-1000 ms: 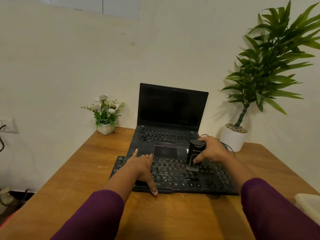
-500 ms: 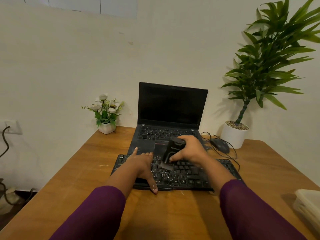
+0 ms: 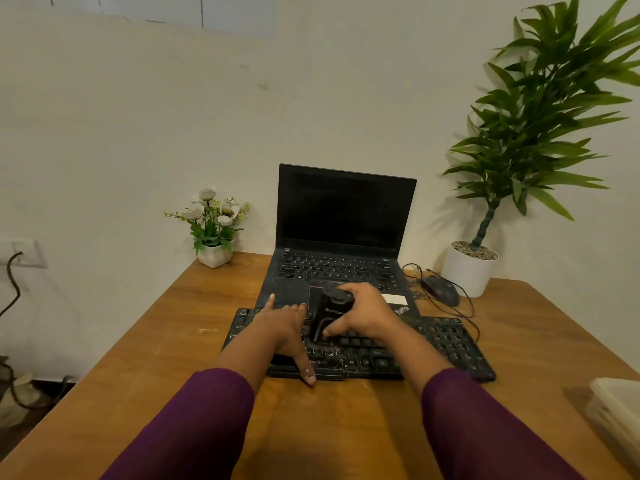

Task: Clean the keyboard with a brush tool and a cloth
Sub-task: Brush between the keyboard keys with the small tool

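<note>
A black external keyboard [image 3: 446, 344] lies on the wooden table [image 3: 180, 341] in front of an open black laptop [image 3: 343, 237]. My right hand [image 3: 363, 313] grips a black brush tool [image 3: 327, 315], its lower end down on the keys left of the keyboard's middle. My left hand [image 3: 284, 327] lies flat on the left part of the keyboard, fingers straight, thumb reaching over the front edge onto the table. No cloth is in view.
A black mouse [image 3: 441, 289] with a tangled cable sits right of the laptop. A tall plant in a white pot [image 3: 467, 268] stands at the back right, a small flower pot [image 3: 214, 254] at the back left. A pale plastic box [image 3: 616, 407] sits at the right edge.
My right hand has swept the brush tool leftwards along the keyboard, from its right-of-middle part to just beside my left hand. My left hand has stayed in place.
</note>
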